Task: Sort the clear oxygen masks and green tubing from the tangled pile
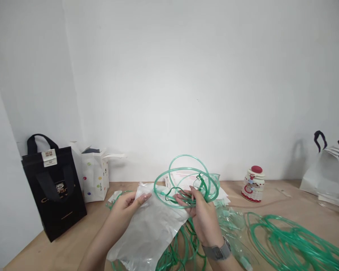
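My left hand [132, 206] pinches the upper edge of a whitish, partly see-through plastic bag [149, 229], which hangs down over the table. Fingers closed, my right hand [199, 209] grips a coil of green tubing [161, 177] beside the bag's upper right side. Darker green bands and a clear plastic piece show among its loops; I cannot make out its full shape. Below the hands lies a heap of green tubes [183, 244], partly covered by the bag. Clear plastic masks [231, 218] lie just right of my right wrist.
More coiled green tubing [288, 241] spreads over the table [243, 207] at the right. A white jar with a red lid [253, 184] stands near the wall. Black [56, 192] and white dotted [94, 177] bags stand left; a white bag [324, 169] stands far right. Papers [180, 178] lie behind the coil.
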Demonstrator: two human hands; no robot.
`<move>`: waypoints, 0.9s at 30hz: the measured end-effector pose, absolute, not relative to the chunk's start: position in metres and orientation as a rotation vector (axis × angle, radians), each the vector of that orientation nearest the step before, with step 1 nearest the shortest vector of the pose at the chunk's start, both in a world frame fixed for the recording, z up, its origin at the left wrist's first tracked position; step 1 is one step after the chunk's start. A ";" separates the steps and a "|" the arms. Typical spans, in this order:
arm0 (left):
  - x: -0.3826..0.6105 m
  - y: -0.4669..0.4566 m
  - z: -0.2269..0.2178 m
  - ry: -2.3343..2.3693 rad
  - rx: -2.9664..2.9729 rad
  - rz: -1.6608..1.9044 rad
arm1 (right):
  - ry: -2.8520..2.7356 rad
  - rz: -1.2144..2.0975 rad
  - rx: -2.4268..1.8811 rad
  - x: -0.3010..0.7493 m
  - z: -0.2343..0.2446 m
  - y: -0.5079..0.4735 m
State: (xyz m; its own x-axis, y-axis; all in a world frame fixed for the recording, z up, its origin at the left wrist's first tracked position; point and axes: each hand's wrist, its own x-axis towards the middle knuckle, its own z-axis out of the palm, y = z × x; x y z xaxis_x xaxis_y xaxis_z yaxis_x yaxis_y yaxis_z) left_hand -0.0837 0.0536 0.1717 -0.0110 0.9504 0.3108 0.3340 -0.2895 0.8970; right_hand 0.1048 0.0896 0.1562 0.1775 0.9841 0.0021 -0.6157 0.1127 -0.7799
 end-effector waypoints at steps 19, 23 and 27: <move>-0.087 0.054 0.174 1.276 1.770 1.318 | -1.947 1.064 -0.778 0.132 0.177 0.065; -0.086 0.058 0.171 1.316 1.736 1.338 | -1.793 0.998 -0.675 0.124 0.172 0.069; -0.087 0.059 0.170 1.443 1.579 1.396 | -1.642 1.100 -0.561 0.116 0.168 0.068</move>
